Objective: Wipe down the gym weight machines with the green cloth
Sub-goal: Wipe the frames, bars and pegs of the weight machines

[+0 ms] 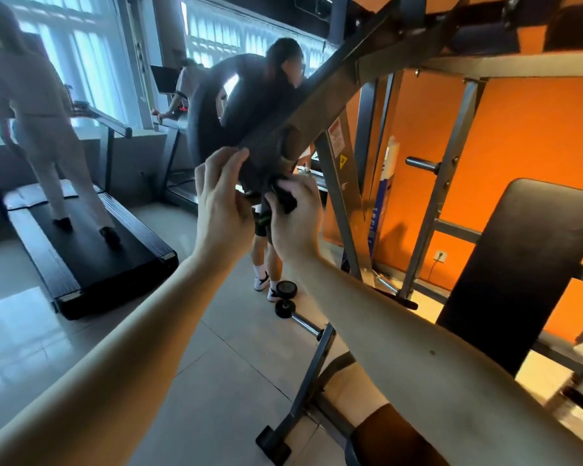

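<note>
A dark metal lever arm (320, 105) of a weight machine slants down from the upper right, with a black weight plate (209, 129) at its lower end. My left hand (221, 200) is raised to that end, fingertips touching the arm's edge beside the plate. My right hand (295, 218) grips a dark bunched cloth (285, 198) pressed against the underside of the arm's end. The cloth looks almost black in this light, with a hint of green low down.
A black backrest pad (525, 264) and grey frame stand right, against an orange wall. A dumbbell (285, 297) lies on the tiled floor ahead. One person stands just behind the plate. Another walks on a treadmill (91, 250) at left.
</note>
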`<state>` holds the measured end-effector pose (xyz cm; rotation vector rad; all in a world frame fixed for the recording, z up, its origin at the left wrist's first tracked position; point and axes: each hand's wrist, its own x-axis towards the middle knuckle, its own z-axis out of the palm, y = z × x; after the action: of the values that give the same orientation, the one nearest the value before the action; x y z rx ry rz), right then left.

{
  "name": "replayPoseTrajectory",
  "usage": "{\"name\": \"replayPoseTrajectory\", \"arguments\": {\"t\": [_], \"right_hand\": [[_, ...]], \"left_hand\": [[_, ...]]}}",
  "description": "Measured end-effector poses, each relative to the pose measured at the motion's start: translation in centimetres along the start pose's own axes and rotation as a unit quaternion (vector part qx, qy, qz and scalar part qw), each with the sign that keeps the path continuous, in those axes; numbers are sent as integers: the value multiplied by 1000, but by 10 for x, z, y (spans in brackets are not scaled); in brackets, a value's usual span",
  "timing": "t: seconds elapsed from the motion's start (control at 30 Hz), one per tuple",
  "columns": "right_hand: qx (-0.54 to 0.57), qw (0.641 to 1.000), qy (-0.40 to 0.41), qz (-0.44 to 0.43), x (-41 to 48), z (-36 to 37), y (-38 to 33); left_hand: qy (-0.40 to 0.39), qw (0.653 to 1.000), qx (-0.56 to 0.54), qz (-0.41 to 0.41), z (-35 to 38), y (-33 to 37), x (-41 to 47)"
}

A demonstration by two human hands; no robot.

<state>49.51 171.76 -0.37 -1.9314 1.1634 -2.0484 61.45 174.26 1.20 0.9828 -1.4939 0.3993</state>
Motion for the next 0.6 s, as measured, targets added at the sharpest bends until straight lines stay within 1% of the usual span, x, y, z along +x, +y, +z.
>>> {"name": "replayPoseTrajectory", "arguments": {"t": [0.07, 0.13, 0.2, 0.33, 0.43, 0.5, 0.6], "right_hand": [[5, 998, -4, 66, 1, -1, 10], [8, 995, 2, 97, 5, -1, 11], [16, 997, 22, 71, 6, 0, 4], [32, 998, 42, -40, 9, 5, -11], [10, 998, 37, -59, 9, 6, 0], [-23, 999, 4, -28, 5, -2, 16], [-60, 994, -47, 83, -3, -26, 37]], "left_hand": [[-4, 1000, -1, 6, -2, -2, 1], [-9, 1000, -7, 16, -3, -3, 3], [-11, 999, -14, 27, -1, -7, 3], [-2, 999, -39, 33, 3, -15, 1], [4, 998, -46, 36, 6, -17, 0], [5, 998, -50, 34, 7, -14, -1], [0, 999, -51, 4, 10, -5, -13]]}}
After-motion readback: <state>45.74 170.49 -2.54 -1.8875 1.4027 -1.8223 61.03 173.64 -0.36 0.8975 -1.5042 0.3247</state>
